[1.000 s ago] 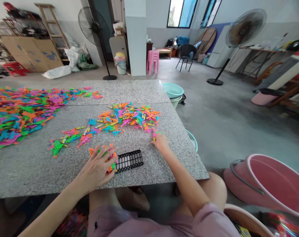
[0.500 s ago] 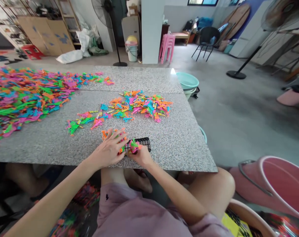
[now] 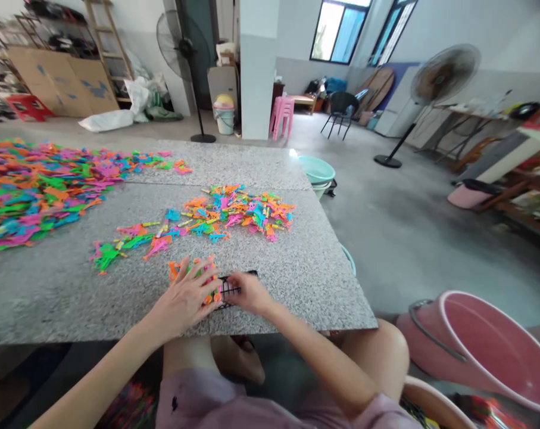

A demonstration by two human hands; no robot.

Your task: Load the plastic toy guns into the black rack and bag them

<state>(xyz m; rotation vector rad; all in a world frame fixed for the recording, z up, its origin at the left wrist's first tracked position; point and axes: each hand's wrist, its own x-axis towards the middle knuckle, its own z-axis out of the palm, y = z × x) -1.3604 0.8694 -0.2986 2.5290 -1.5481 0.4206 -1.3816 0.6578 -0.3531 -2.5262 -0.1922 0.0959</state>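
A small black grid rack (image 3: 230,291) lies near the table's front edge. Colourful plastic toy pieces (image 3: 212,290), orange, pink and green, fill its left part. Over these pieces rests my left hand (image 3: 187,301), its fingers spread and laid flat, hiding most of them. My right hand (image 3: 250,292) is at the rack's right part, fingers bent together at the black bars; whatever they hold is hidden. Just beyond the hands lies a loose heap of similar toys (image 3: 234,208), some with yellow parts, trailing off to the left.
A much larger pile of bright plastic pieces (image 3: 50,190) covers the left of the speckled table (image 3: 305,280). To the right on the floor stands a pink bucket (image 3: 434,339). Turquoise basins (image 3: 317,170) sit beyond the table's right edge. Standing fans and pink stools (image 3: 281,116) are farther back.
The green and pink toy seen in my right hand no longer shows there; that hand now bends down at the rack. My left hand stays over the pieces. The view has tilted upward.
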